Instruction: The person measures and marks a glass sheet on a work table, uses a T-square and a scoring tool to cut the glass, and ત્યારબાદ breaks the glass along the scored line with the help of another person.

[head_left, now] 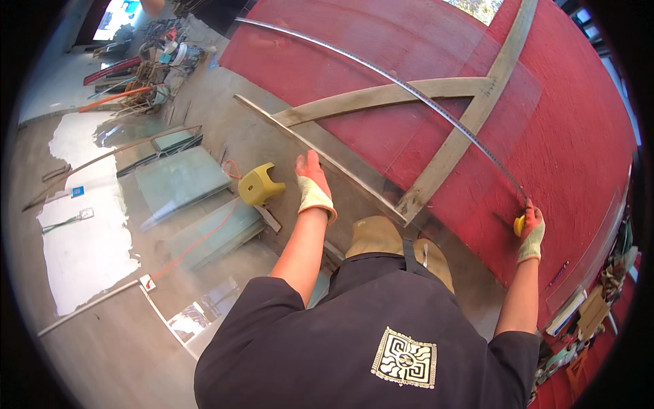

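Note:
My right hand (531,235), in a red-and-cream work glove, is closed round a yellow tape measure (519,225) over the right part of the red-covered table (579,129). From it the metal tape blade (415,92) runs in a long line to the table's far left edge. My left hand (313,183), gloved alike, is held beside the near edge strip of a large wooden T-square (453,153) with a diagonal brace; its fingers are stretched and nothing shows in them. Under the square lies a clear glass sheet (518,102), its edges faint against the red.
A yellow plastic stool (259,184) stands left of my left arm. Glass panes (182,178) lean in stacks further left. An orange cord (197,242) crosses the floor. Tools and scraps (153,68) pile up at the far left; more clutter (593,313) lies at the right.

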The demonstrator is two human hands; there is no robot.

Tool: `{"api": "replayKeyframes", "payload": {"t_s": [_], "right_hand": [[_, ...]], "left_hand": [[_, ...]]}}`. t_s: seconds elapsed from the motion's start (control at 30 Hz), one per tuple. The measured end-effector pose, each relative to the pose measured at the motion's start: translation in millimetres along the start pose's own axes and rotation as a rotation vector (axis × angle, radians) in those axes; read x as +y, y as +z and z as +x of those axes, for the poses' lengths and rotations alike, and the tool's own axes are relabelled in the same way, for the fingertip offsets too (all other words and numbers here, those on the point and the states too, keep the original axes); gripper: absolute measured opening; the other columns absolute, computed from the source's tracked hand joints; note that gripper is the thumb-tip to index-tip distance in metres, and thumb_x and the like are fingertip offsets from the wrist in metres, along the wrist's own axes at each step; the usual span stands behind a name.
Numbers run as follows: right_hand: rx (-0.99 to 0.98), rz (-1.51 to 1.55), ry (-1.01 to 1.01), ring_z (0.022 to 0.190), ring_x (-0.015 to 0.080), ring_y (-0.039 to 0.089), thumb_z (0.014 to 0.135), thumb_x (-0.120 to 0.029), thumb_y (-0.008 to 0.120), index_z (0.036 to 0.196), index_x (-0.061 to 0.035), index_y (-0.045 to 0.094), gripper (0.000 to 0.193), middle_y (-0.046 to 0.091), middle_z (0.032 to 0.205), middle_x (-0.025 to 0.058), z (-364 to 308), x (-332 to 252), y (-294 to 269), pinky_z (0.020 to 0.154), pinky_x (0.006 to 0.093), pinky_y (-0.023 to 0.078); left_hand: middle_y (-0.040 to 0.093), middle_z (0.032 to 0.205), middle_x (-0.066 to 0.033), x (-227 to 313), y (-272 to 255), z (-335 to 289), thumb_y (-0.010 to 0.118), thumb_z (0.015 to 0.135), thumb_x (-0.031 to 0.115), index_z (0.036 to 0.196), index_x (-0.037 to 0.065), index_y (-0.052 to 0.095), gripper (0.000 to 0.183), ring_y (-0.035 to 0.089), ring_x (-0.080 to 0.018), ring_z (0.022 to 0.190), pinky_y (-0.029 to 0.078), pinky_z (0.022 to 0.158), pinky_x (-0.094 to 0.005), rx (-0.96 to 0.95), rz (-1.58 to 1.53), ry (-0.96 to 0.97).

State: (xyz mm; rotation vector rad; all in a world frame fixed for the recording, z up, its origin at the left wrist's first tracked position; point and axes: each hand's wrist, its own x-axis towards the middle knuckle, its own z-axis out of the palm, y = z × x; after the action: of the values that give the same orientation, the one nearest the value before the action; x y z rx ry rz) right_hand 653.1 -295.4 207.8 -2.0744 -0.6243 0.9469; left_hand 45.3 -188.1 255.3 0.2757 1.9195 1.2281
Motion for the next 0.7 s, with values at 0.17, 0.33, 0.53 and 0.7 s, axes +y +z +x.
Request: {"api": "replayKeyframes", "payload": {"t_s": [0.17, 0.33, 0.53, 0.7], "right_hand": [[-0.033, -0.029, 0.008, 0.065, 0.0081, 0.045, 0.1, -0.043, 0.068, 0.089, -0.0084, 0.065, 0.036, 0.049, 0.072, -0.0055, 3.1, -2.1, -5.3, 0.058, 0.0273, 0.037], [-0.029, -0.019, 0.006, 0.063, 0.0079, 0.044, 0.101, -0.042, 0.067, 0.09, -0.0086, 0.066, 0.035, 0.049, 0.071, -0.0061, 4.1, -0.1, -5.9, 0.056, 0.0273, 0.036], [-0.056, 0.048, 0.014, 0.061, 0.008, 0.046, 0.101, -0.043, 0.068, 0.091, -0.01, 0.065, 0.034, 0.052, 0.071, -0.006, 7.9, 6.5, -5.7, 0.055, 0.027, 0.037], [-0.046, 0.042, -0.005, 0.061, 0.0083, 0.047, 0.101, -0.043, 0.068, 0.091, -0.0099, 0.065, 0.034, 0.052, 0.072, -0.0055, 8.5, 9.2, -3.4, 0.055, 0.0274, 0.038]], "left_hand": [[0.033, 0.165, -0.0199, 23.9, 14.5, -7.6, 0.066, 0.097, 0.046, 0.164, 0.0, 0.017, 0.095, 0.03, -0.0331, 0.153, 0.025, 0.123, -0.0459, -0.018, 0.101, -0.08], [0.027, 0.169, -0.0164, 20.9, -13.5, -0.8, 0.066, 0.099, 0.039, 0.166, 0.007, 0.014, 0.091, 0.024, -0.0342, 0.156, 0.022, 0.125, -0.052, -0.189, -0.068, -0.19], [0.019, 0.172, -0.0169, 36.0, 1.6, -20.1, 0.069, 0.096, 0.033, 0.168, 0.01, 0.009, 0.096, 0.02, -0.0334, 0.158, 0.02, 0.127, -0.0448, -0.167, -0.023, -0.223], [0.03, 0.167, -0.012, 19.7, -22.8, -5.0, 0.063, 0.1, 0.032, 0.166, 0.01, 0.016, 0.085, 0.029, -0.0306, 0.155, 0.022, 0.126, -0.0464, -0.224, -0.154, -0.228]]}}
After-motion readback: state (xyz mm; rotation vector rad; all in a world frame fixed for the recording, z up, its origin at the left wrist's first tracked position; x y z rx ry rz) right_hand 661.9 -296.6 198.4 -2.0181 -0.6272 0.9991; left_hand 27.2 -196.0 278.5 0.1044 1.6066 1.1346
